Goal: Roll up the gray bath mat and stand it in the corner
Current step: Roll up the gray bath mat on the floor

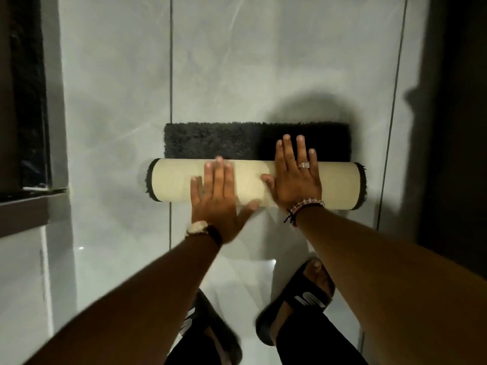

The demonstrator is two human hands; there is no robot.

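On the tiled floor, the gray bath mat lies mostly rolled, long axis left-to-right; left hand and right hand press flat, fingers spread, unrolled strip just beyond.

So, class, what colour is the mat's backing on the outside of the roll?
Cream or beige, on the roll; head view shows it best.

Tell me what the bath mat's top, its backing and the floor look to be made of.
Bath mat top: dark gray shaggy pile, likely microfiber, with fuzzy fibers showing. Backing: smooth matte beige, possibly rubber or a woven sheet; unclear which. Floor: glossy pale gray tile with reflections and dark grout lines.
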